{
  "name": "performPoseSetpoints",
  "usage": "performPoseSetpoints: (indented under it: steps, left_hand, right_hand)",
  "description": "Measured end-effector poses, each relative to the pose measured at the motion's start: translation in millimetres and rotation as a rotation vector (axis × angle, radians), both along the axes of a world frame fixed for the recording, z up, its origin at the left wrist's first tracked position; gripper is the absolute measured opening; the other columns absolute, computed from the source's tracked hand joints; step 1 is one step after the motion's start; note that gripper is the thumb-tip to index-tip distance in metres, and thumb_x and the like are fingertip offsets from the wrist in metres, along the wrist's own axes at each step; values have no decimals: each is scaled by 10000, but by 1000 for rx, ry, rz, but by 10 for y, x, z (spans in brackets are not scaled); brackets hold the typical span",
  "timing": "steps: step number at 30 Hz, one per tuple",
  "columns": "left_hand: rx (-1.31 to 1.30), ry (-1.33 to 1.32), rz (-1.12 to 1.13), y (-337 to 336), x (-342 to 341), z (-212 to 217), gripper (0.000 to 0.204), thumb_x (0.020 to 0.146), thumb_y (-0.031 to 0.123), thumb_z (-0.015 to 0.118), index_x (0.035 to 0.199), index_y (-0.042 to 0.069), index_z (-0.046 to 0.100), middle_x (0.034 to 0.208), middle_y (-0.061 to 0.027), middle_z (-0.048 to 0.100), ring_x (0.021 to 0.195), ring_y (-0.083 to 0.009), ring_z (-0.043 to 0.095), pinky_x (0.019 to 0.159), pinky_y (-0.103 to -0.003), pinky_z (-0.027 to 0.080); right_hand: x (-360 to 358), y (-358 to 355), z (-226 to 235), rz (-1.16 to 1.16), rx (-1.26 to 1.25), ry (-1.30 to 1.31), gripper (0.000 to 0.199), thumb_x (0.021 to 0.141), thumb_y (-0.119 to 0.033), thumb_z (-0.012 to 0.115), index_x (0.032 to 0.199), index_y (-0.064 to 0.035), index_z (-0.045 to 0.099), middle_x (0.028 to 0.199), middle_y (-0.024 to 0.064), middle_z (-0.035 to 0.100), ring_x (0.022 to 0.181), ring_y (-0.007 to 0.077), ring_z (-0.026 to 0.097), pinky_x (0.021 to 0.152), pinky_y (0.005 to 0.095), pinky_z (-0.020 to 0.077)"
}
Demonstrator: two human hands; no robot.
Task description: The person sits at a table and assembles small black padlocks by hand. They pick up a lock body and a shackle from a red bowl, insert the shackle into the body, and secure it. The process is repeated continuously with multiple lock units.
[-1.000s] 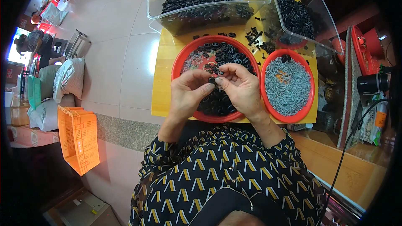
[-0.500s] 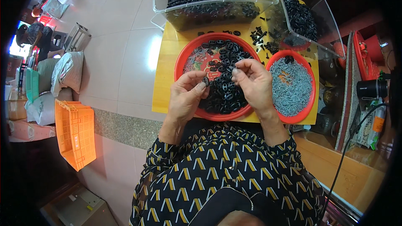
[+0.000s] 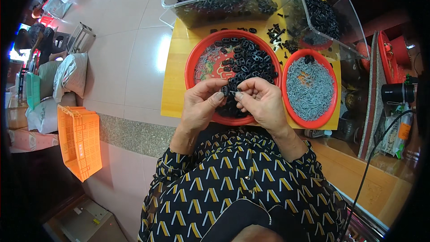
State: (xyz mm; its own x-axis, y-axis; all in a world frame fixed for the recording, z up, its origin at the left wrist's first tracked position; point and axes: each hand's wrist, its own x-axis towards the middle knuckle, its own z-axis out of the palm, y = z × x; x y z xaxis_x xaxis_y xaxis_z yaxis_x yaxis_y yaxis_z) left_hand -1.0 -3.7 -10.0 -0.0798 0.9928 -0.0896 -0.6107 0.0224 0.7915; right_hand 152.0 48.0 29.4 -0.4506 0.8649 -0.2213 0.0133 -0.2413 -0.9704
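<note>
Pinched between thumb and fingertips of my left hand (image 3: 197, 105) is a small black two-holed plastic piece (image 3: 225, 90). My right hand (image 3: 265, 107) closes thumb and forefinger on a thin silvery screw (image 3: 233, 92), its end at or very near that piece; contact is too small to tell. Both hands are over the near part of a round red tray (image 3: 190, 67). Many more black two-holed pieces (image 3: 255, 58) fill the tray's right side, and loose screws (image 3: 210, 60) lie at its left.
To the right, a smaller red tray (image 3: 335, 103) holds a heap of silvery screws (image 3: 310, 89). Two clear plastic bins (image 3: 224, 11) (image 3: 322, 18) of black parts stand behind on the yellow table (image 3: 172, 94). An orange crate (image 3: 80, 143) sits on the floor at left.
My right hand has moved left and slightly down, bringing the screw to the black piece in my left hand. My left hand has shifted only slightly.
</note>
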Motion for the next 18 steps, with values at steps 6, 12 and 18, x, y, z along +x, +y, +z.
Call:
performPoseSetpoints:
  steps: [6, 12, 18]
  left_hand:
    - [25, 48, -21, -13, -3, -11, 256, 788, 17, 585, 1038, -22, 542, 853, -41, 589, 739, -84, 540, 668, -202, 452]
    - [40, 173, -46, -23, -19, -9, 245, 791, 6, 577, 1033, -21, 545, 860, -28, 578, 770, -73, 531, 676, -193, 439]
    - [52, 250, -65, -31, -18, 11, 233, 797, 7, 565, 1028, -20, 546, 867, -26, 574, 789, -76, 530, 688, -196, 436]
  right_hand:
    - [-8, -6, 4, 7, 43, -26, 123, 758, -13, 596, 862, 30, 545, 705, 22, 571, 587, 47, 533, 510, 179, 439]
    - [-1, -8, 1, 27, 59, -72, 111, 752, -13, 602, 844, 25, 554, 684, 8, 565, 588, 38, 525, 514, 180, 434]
    - [23, 5, -26, 77, 45, -62, 120, 751, -21, 608, 854, 17, 562, 685, 9, 573, 586, 38, 538, 503, 167, 433]
